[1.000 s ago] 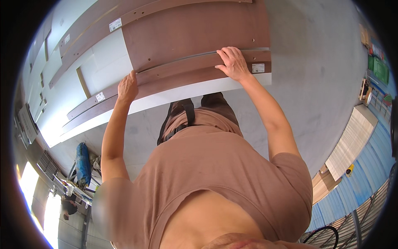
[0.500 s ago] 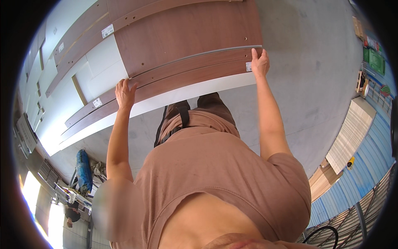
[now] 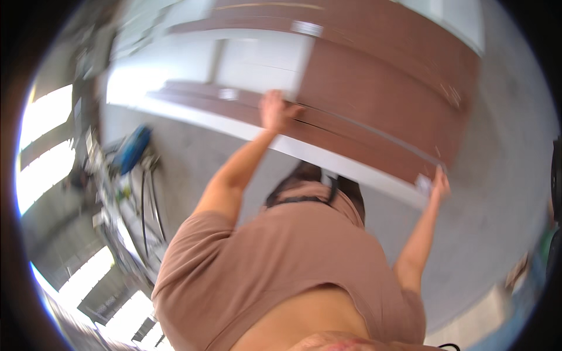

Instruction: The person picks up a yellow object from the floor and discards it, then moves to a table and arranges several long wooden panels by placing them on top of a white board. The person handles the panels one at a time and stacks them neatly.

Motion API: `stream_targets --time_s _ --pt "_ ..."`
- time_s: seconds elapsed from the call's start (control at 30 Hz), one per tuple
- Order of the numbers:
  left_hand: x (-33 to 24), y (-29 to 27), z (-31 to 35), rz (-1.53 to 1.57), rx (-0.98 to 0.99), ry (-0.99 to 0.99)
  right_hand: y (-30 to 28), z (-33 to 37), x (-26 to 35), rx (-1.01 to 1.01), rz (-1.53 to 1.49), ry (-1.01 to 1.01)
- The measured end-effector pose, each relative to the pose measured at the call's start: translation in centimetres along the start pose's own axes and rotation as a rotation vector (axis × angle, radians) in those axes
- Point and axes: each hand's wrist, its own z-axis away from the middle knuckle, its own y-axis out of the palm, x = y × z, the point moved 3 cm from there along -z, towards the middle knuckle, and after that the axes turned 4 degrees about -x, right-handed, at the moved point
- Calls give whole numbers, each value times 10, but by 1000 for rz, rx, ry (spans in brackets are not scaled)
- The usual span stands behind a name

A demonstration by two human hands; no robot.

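Long reddish-brown strips (image 3: 363,143) lie side by side along the near edge of a panel layout, with a white strip (image 3: 316,153) in front. Behind them is a wide brown panel (image 3: 374,88), and left of that a white panel (image 3: 263,61). My left hand (image 3: 276,111) rests on the brown strips near where the two panels meet, its thumb stretched away from the fingers. At the right end of the strips, beside a white label (image 3: 422,183), is my right hand (image 3: 440,182). It touches the end, but blur hides how its fingers are set.
Grey floor (image 3: 497,140) runs to the right of the panels and in front of them. At the left stand a blue bundle (image 3: 133,149) and cluttered equipment (image 3: 126,216), with bright windows beyond. A blurred pale stack (image 3: 468,313) lies at the lower right.
My view has turned, so the panels now slope down to the right and more of the left side shows. Both hands stay at the strips; the left looks farther along toward the right.
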Motion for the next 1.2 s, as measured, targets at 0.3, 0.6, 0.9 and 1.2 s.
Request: stream_targets --time_s 0.3,0.6,0.9,1.2 --pt "-49 47 73 -31 385 -103 -78 -7 -69 -36 23 -148" --pt "-73 72 38 0 370 51 -82 -5 -46 -248 139 -8" --pt "-59 93 5 -17 362 70 -51 -34 -38 -261 108 -125" --pt "-58 89 -12 -65 425 -8 -57 -9 -48 -204 -128 2"
